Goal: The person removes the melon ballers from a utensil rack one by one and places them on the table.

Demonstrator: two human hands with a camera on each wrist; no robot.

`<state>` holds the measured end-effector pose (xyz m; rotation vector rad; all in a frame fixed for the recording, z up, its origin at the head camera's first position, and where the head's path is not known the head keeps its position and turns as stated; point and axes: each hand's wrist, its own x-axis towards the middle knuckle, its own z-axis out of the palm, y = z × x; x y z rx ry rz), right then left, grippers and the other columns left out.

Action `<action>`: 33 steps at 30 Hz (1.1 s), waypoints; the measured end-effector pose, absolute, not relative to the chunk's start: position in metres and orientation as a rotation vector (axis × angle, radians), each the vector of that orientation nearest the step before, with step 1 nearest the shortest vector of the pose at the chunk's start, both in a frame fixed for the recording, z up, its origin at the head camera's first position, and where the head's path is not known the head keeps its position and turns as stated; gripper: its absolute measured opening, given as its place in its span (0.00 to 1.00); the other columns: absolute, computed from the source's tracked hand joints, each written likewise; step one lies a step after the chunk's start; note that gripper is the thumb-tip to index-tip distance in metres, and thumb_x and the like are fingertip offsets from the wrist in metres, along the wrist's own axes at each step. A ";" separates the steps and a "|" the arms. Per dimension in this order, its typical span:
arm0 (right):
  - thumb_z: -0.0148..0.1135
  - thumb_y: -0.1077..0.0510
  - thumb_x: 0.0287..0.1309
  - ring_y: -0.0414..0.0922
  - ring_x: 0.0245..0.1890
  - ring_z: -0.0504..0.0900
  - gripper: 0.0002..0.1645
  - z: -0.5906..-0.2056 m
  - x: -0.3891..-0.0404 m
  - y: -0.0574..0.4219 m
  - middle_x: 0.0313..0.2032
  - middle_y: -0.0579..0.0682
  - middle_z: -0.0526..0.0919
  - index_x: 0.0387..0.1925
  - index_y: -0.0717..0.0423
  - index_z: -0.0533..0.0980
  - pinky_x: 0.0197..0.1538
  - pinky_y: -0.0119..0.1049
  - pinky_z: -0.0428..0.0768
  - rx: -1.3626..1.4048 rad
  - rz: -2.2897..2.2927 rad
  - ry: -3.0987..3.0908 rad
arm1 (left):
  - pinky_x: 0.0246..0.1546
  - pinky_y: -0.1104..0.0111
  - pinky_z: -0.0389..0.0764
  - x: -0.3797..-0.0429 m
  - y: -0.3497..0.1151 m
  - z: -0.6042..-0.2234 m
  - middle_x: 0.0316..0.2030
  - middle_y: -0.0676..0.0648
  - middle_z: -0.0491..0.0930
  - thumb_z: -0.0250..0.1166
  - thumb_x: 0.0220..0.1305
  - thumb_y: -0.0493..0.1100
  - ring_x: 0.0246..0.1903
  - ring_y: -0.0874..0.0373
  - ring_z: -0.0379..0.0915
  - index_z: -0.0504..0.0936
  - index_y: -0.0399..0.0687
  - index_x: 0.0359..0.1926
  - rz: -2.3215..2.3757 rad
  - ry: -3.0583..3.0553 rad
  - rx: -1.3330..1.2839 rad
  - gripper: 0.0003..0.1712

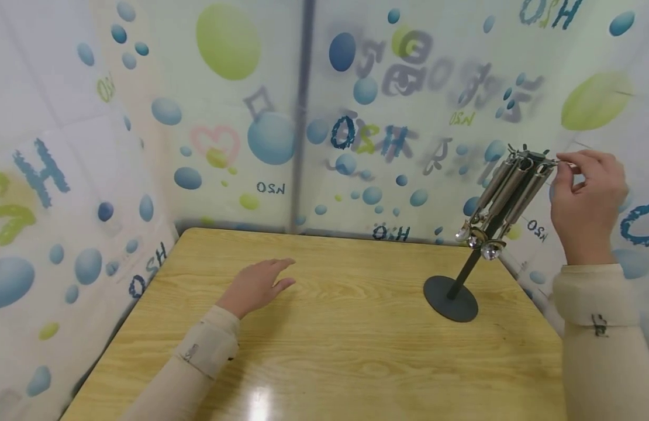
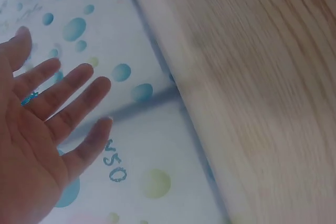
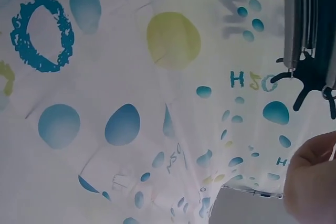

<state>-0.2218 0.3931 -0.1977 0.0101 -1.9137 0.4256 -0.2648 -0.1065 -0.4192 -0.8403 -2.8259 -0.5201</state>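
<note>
On the right of the table, a dark utensil stand point(image 1: 465, 272) rises from a round base. Several steel-handled utensils point(image 1: 500, 190) hang around its top; shiny rounded bowls point(image 1: 492, 250) show at their lower ends. My right hand point(image 1: 590, 196) is raised at the stand's top, thumb and forefinger pinching a thin metal piece beside a hook. In the right wrist view, the dark hooks point(image 3: 310, 80) spread above that hand point(image 3: 312, 179), which the frame edge cuts off. My left hand point(image 1: 256, 286) hovers over the table, holding nothing; its fingers point(image 2: 71, 95) are spread, palm visible.
The wood-grain table point(image 1: 335, 333) has its back edge close to a hanging sheet point(image 1: 230, 193) printed with blue and green drops and lettering. Similar sheets close in on the left and right sides.
</note>
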 end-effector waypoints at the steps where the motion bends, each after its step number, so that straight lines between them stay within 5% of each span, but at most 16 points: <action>1: 0.49 0.54 0.78 0.34 0.48 0.72 0.22 -0.197 -0.222 0.396 0.55 0.61 0.79 0.56 0.63 0.81 0.41 0.18 0.61 -0.051 0.414 -1.933 | 0.56 0.47 0.79 -0.266 -0.105 -0.419 0.63 0.42 0.78 0.58 0.76 0.57 0.58 0.44 0.78 0.70 0.49 0.73 -0.574 -2.834 -0.846 0.31; 4: 0.46 0.51 0.79 0.46 0.51 0.73 0.24 -0.195 -0.224 0.404 0.58 0.59 0.77 0.59 0.62 0.79 0.45 0.22 0.63 -0.176 0.406 -1.986 | 0.57 0.48 0.78 -0.267 -0.099 -0.418 0.64 0.45 0.77 0.56 0.77 0.57 0.59 0.47 0.77 0.68 0.50 0.74 -0.766 -2.831 -0.877 0.31; 10: 0.46 0.51 0.78 0.30 0.46 0.61 0.24 -0.194 -0.233 0.414 0.56 0.59 0.77 0.62 0.61 0.78 0.62 0.36 0.64 -0.281 0.524 -2.105 | 0.56 0.49 0.79 -0.265 -0.090 -0.411 0.63 0.47 0.78 0.56 0.78 0.54 0.57 0.51 0.78 0.69 0.51 0.73 -1.021 -2.795 -0.923 0.29; 12: 0.45 0.51 0.79 0.31 0.45 0.62 0.25 -0.192 -0.235 0.416 0.56 0.61 0.77 0.62 0.63 0.77 0.65 0.41 0.64 -0.309 0.540 -2.134 | 0.56 0.49 0.79 -0.264 -0.088 -0.409 0.63 0.47 0.77 0.55 0.78 0.55 0.57 0.51 0.78 0.69 0.52 0.73 -1.036 -2.799 -0.932 0.29; 18: 0.41 0.49 0.81 0.24 0.32 0.59 0.28 -0.184 -0.236 0.421 0.55 0.66 0.82 0.64 0.64 0.76 0.42 0.27 0.65 -0.413 0.518 -2.230 | 0.57 0.50 0.79 -0.263 -0.084 -0.408 0.64 0.48 0.77 0.55 0.78 0.56 0.58 0.52 0.77 0.68 0.52 0.74 -1.039 -2.813 -0.933 0.29; 25: 0.41 0.48 0.80 0.37 0.34 0.67 0.30 -0.175 -0.236 0.422 0.54 0.70 0.80 0.65 0.68 0.73 0.33 0.24 0.65 -0.411 0.524 -2.372 | 0.58 0.50 0.78 -0.261 -0.084 -0.408 0.64 0.47 0.77 0.55 0.79 0.53 0.58 0.50 0.76 0.68 0.51 0.74 -1.053 -2.804 -0.934 0.28; 29: 0.42 0.48 0.80 0.30 0.29 0.67 0.31 -0.168 -0.236 0.424 0.55 0.71 0.79 0.65 0.68 0.73 0.26 0.17 0.64 -0.404 0.573 -2.432 | 0.57 0.50 0.78 -0.262 -0.084 -0.408 0.63 0.47 0.77 0.55 0.79 0.52 0.57 0.51 0.77 0.68 0.52 0.74 -1.096 -2.784 -0.948 0.28; 33: 0.46 0.48 0.78 0.24 0.26 0.68 0.30 -0.165 -0.236 0.425 0.42 0.56 0.85 0.65 0.68 0.74 0.27 0.16 0.67 -0.387 0.660 -2.452 | 0.56 0.50 0.79 -0.264 -0.082 -0.408 0.62 0.48 0.78 0.55 0.79 0.51 0.56 0.52 0.77 0.69 0.51 0.73 -1.188 -2.747 -0.973 0.26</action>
